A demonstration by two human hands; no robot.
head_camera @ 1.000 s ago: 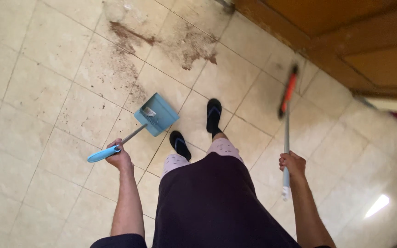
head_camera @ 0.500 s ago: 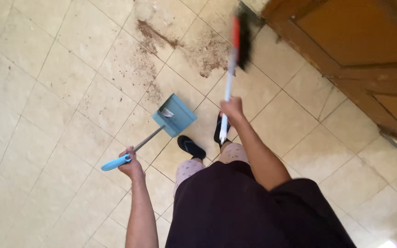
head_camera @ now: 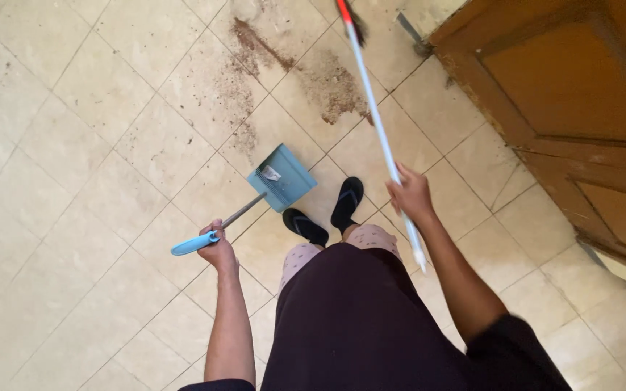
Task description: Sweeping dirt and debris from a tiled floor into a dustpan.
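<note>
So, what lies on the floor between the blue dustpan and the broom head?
In the head view, brown dirt is scattered over the pale tiles between the dustpan and the broom head; nothing else lies there.

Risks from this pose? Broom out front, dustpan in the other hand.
1. The broom is gripped one-handed by the right hand near the pole's end, so control over the dirt patch may be loose and scatter grit.
2. The dustpan, held by the left hand, sits close to the sandalled feet; a step could kick it.
</note>
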